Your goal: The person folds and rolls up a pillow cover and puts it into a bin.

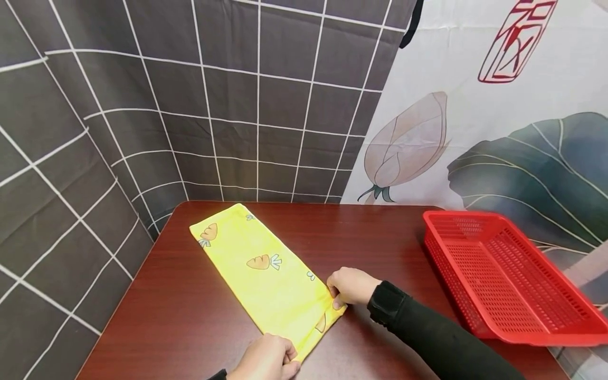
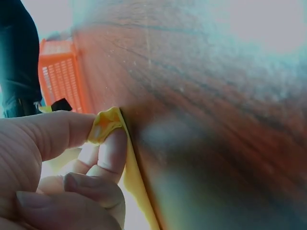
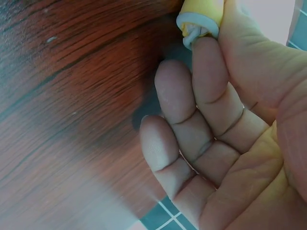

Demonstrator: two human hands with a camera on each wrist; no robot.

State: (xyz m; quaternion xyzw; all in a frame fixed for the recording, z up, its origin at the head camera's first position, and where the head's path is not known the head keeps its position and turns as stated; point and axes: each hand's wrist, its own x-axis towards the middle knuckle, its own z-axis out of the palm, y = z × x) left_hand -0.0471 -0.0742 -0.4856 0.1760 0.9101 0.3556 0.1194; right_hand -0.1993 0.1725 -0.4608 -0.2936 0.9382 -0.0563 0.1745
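A yellow cloth (image 1: pixel 256 269) printed with orange carrots lies folded into a long strip on the dark wooden table (image 1: pixel 370 237). It runs from the far left toward me. My left hand (image 1: pixel 268 359) pinches the cloth's near left corner (image 2: pixel 106 122) between thumb and fingers. My right hand (image 1: pixel 349 287) pinches the near right corner (image 3: pixel 200 14) between thumb and forefinger, its other fingers (image 3: pixel 165 143) loosely spread over the table. Both hands sit at the strip's near end, a short gap apart.
A red plastic mesh basket (image 1: pixel 503 274) stands on the table's right side, seen orange (image 2: pixel 57 76) in the left wrist view. A grey grid-patterned curtain (image 1: pixel 142 105) and a lotus-print curtain (image 1: pixel 499 132) hang behind the table.
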